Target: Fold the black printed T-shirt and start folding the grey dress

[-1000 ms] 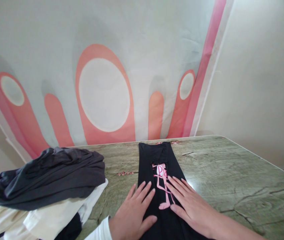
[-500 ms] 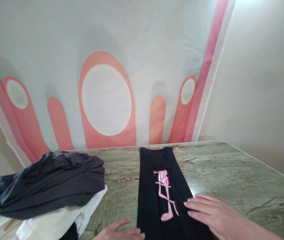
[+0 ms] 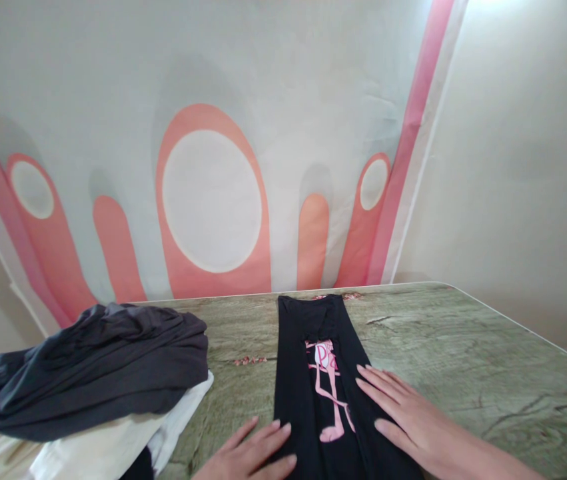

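Note:
A black garment with a pink printed figure and letters (image 3: 332,393) lies lengthwise on the table, its sides folded in toward the middle. My left hand (image 3: 253,453) rests at its lower left edge, fingers spread, the fingertips on the cloth. On the right side of the garment my right hand (image 3: 408,417) lies flat with its fingers stretched out, touching the fabric. Neither hand grips anything. The garment's near end runs out of view at the bottom.
To the left is a heap of clothes, with a dark grey garment (image 3: 98,370) on top of white cloth (image 3: 98,443). The wood-patterned table (image 3: 463,347) reaches back to a wall (image 3: 303,87) with pink and orange shapes.
My right hand has moved up and slightly left along the garment's right side. My left hand has come further into view, with more of its fingers on the left edge.

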`<action>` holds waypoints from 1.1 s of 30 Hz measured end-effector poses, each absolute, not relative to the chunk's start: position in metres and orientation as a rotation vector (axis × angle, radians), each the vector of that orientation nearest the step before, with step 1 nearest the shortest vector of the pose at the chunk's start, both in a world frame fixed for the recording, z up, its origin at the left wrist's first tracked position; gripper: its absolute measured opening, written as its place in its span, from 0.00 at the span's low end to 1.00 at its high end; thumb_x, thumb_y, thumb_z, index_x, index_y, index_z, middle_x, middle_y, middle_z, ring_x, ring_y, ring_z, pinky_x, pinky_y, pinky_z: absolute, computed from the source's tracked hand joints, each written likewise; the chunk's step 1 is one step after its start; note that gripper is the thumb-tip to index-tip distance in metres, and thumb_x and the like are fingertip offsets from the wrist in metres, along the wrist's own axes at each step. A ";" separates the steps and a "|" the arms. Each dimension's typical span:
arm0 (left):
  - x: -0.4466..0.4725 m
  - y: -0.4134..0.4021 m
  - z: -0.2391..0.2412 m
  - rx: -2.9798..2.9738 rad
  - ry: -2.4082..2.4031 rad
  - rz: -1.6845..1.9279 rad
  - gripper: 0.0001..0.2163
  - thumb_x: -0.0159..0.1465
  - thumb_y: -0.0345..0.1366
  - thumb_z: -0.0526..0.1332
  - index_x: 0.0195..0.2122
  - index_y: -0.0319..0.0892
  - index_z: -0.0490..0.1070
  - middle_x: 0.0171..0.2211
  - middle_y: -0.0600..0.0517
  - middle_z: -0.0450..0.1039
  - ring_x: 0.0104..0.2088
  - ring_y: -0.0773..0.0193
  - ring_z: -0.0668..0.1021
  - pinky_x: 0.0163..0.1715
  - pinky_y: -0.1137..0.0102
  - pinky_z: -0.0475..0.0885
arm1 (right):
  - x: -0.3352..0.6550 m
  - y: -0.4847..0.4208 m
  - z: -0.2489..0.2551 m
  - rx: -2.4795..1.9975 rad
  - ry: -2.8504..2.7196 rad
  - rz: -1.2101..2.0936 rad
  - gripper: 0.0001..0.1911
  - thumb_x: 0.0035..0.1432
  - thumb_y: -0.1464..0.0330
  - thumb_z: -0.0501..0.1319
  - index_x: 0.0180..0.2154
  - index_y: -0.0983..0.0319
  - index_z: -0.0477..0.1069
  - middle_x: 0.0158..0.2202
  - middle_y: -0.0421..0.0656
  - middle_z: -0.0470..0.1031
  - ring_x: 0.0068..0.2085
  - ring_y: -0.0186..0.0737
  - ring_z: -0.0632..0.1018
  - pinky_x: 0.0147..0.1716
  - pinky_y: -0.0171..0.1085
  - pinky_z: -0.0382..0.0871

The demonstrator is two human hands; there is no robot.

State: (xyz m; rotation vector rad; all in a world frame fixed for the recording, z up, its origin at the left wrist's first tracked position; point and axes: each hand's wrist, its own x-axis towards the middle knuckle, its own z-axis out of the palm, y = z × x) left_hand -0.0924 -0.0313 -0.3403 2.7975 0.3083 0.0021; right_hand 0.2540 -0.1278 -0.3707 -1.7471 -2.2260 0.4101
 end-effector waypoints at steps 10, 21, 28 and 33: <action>-0.098 -0.008 -0.307 2.862 0.702 0.071 0.18 0.67 0.40 0.48 0.58 0.56 0.57 0.58 0.57 0.59 0.59 0.61 0.60 0.59 0.59 0.53 | 0.217 -0.117 -0.375 -1.826 -2.252 0.215 0.29 0.62 0.55 0.44 0.62 0.57 0.46 0.64 0.46 0.42 0.63 0.50 0.47 0.60 0.55 0.42; -0.031 -0.047 -0.304 2.878 0.449 -0.139 0.21 0.64 0.38 0.53 0.59 0.47 0.57 0.59 0.50 0.57 0.58 0.57 0.63 0.56 0.62 0.59 | 0.182 -0.091 -0.338 -1.556 -2.303 0.372 0.19 0.58 0.67 0.53 0.51 0.61 0.68 0.54 0.47 0.67 0.53 0.46 0.68 0.53 0.43 0.61; -0.022 -0.055 -0.326 2.844 0.337 -0.166 0.23 0.63 0.37 0.55 0.60 0.47 0.54 0.60 0.50 0.54 0.59 0.58 0.59 0.58 0.63 0.56 | 0.254 0.016 -0.344 -1.523 -2.034 0.392 0.11 0.55 0.70 0.57 0.40 0.63 0.74 0.37 0.46 0.74 0.35 0.38 0.74 0.37 0.36 0.68; -0.028 -0.066 -0.297 2.789 0.411 -0.250 0.23 0.61 0.37 0.57 0.58 0.42 0.58 0.60 0.48 0.54 0.59 0.58 0.59 0.57 0.66 0.58 | 0.265 0.041 -0.376 -1.422 -1.936 0.542 0.10 0.51 0.67 0.61 0.36 0.64 0.75 0.34 0.44 0.71 0.28 0.32 0.71 0.29 0.33 0.67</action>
